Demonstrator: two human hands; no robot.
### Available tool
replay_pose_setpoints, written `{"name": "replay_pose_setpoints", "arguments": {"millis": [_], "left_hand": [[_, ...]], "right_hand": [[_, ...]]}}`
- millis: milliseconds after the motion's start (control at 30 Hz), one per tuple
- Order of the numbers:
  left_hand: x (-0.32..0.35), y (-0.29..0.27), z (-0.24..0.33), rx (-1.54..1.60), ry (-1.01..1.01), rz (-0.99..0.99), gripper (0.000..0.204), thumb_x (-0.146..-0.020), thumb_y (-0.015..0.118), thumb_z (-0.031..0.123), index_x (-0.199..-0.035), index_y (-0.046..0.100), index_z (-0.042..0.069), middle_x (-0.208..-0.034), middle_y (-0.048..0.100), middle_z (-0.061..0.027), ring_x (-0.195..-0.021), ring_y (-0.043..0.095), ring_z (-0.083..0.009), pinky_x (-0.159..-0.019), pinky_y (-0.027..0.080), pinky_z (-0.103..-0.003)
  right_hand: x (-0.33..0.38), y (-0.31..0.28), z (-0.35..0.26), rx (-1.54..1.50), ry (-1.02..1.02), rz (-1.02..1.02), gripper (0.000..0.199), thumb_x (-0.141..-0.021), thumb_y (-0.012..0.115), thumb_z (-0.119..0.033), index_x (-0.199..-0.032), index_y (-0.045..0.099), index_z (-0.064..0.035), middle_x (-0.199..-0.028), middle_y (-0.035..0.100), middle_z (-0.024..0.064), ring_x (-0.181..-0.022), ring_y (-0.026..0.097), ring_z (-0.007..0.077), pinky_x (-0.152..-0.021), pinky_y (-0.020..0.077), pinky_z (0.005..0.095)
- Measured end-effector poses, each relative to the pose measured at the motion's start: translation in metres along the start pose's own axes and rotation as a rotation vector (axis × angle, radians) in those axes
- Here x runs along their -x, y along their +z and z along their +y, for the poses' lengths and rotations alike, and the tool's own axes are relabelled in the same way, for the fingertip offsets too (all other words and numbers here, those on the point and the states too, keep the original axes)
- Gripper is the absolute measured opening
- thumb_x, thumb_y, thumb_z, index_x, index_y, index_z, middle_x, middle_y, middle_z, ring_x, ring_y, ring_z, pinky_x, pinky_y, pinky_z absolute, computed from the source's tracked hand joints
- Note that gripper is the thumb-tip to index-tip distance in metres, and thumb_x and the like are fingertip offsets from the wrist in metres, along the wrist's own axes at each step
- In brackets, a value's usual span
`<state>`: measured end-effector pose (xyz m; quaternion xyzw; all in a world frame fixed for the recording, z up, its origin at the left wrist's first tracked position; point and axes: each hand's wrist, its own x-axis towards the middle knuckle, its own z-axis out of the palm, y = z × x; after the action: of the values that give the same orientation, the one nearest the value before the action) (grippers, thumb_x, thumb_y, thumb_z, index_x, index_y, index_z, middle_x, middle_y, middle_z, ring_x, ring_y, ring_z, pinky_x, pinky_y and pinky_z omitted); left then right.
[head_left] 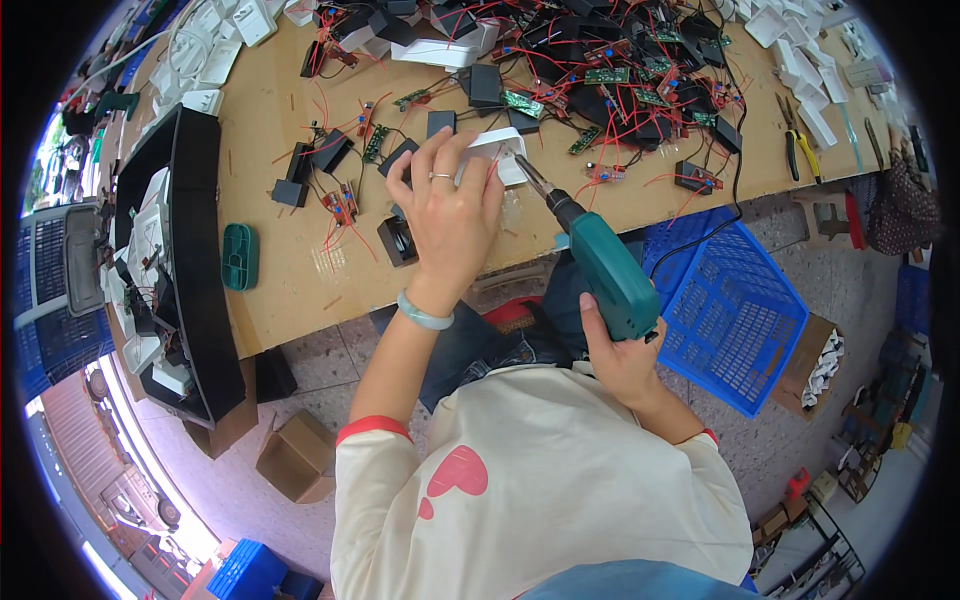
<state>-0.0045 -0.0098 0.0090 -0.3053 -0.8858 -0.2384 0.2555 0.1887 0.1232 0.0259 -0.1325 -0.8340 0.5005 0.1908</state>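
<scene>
Over the tan table (pixel 290 265), near heaped parts (pixel 625 85), the left hand (pixel 447 205) grips a white case (pixel 509 155) and the right hand (pixel 622 368) a green drill (pixel 608 270); below are a blue crate (pixel 712 385) and grey floor (pixel 330 365).

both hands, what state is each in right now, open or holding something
Left hand: holding the white plastic case, its fingertip contact partly hidden.
Right hand: closed on the green electric screwdriver.
</scene>
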Motion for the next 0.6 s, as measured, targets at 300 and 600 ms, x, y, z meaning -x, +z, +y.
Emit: {"name": "replay_pose_setpoints", "arguments": {"millis": [300, 600], "left_hand": [[0.0007, 0.0018, -0.0007, -0.005, 0.001, 0.003, 0.009, -0.082, 0.076, 0.014, -0.084, 0.069, 0.01, -0.119, 0.067, -0.003, -0.119, 0.06, -0.0264, -0.103, 0.034, -0.045], [0.0033, 0.0046, -0.0027, 0.018, -0.002, -0.013, 0.01, -0.084, 0.074, 0.017, -0.087, 0.069, 0.008, -0.12, 0.063, -0.004, -0.123, 0.055, -0.0258, -0.106, 0.03, -0.052]], "right_hand": [[0.0038, -0.0031, 0.0018, -0.053, 0.024, 0.029, 0.032, -0.089, 0.073, 0.0, -0.117, 0.06, 0.0036, -0.1, 0.069, 0.0114, -0.079, 0.066, 0.0135, -0.071, 0.0533, 0.0264], [0.0036, -0.0052, 0.0014, -0.034, 0.007, 0.037, 0.029, -0.089, 0.073, 0.0, -0.116, 0.062, 0.0039, -0.103, 0.068, 0.0123, -0.08, 0.067, 0.0153, -0.071, 0.0533, 0.0277]]}}
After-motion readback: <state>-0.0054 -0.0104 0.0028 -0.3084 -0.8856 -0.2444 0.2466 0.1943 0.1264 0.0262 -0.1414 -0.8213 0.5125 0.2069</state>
